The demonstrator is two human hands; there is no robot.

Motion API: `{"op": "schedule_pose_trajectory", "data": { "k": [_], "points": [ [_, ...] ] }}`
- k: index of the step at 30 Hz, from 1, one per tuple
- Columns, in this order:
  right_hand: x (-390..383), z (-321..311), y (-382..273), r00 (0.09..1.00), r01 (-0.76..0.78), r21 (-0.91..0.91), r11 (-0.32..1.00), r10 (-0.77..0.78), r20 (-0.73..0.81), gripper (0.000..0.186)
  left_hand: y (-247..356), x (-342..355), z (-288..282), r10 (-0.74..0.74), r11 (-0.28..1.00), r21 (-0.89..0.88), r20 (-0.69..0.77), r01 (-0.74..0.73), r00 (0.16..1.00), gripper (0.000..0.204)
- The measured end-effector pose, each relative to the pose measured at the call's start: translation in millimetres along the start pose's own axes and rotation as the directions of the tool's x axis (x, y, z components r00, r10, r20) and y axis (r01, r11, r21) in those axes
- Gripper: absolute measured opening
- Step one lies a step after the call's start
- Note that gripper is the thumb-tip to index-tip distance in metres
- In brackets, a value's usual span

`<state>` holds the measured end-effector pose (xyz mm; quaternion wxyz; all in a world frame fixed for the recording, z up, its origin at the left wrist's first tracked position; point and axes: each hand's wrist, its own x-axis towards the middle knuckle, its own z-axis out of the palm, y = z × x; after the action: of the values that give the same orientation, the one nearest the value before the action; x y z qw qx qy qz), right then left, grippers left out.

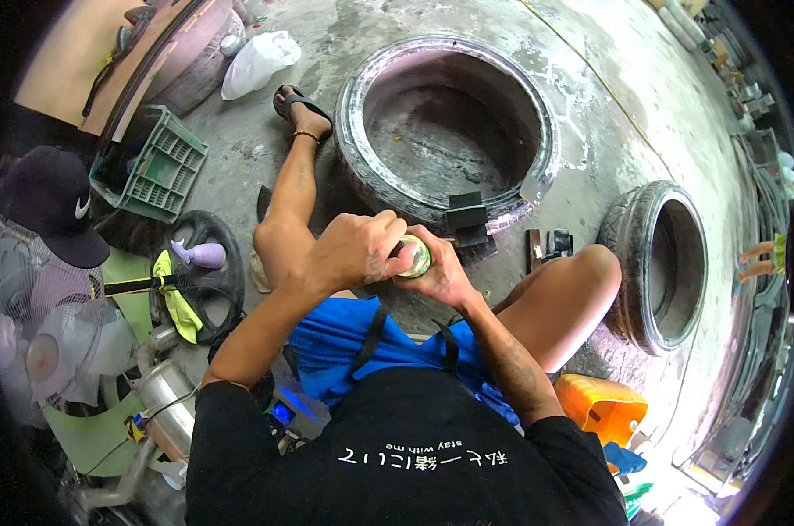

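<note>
In front of my lap, a small round can (420, 255) with a green and white face is held between both hands. My right hand (445, 276) wraps around its side. My left hand (357, 250) is closed against its left side, thumb at its edge; the fingers hide part of the can. Just beyond lies a large worn tire (537, 105), flat on the floor between my legs. A dark rectangular block or pad (467, 215) sits against the tire's near wall.
A second tire (620, 272) leans upright at right, beside an orange plastic container (594, 408). At left are a green crate (173, 162), a fan (42, 333), a black cap (50, 202) and a metal muffler (169, 403). A white plastic bag (261, 63) lies farther off.
</note>
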<state>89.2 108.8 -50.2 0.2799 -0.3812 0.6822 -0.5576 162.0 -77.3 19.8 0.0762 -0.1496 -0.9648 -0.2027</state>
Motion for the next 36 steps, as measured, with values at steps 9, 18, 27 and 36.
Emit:
{"op": "schedule_pose_trajectory", "data": {
  "k": [9, 18, 27, 36],
  "points": [
    [7.3, 5.6, -5.4, 1.0, -0.008, -0.068, 0.998, 0.009, 0.002, 0.063, 25.2, -7.7, 0.9, -0.572, 0.817, -0.18, -0.12, 0.548, 0.812, 0.037],
    [2.3, 0.0, -4.7, 0.998, -0.061, -0.002, 0.998, 0.061, -0.022, 0.061, 21.5, -12.4, -30.9, -0.477, 0.871, -0.123, 0.03, 0.476, 0.879, 0.058],
    [0.9, -1.2, -3.3, 0.999, -0.01, 0.069, 0.998, 0.012, -0.032, 0.06, 8.0, -11.0, -12.2, -0.142, 0.859, -0.506, -0.088, 0.078, 0.986, 0.039],
    [3.3, 1.9, -0.3, 0.987, -0.056, 0.1, 0.993, 0.07, -0.143, 0.058, 37.0, -11.0, -12.2, -0.557, 0.795, -0.526, -0.435, 0.302, 0.708, 0.037]
  ]
}}
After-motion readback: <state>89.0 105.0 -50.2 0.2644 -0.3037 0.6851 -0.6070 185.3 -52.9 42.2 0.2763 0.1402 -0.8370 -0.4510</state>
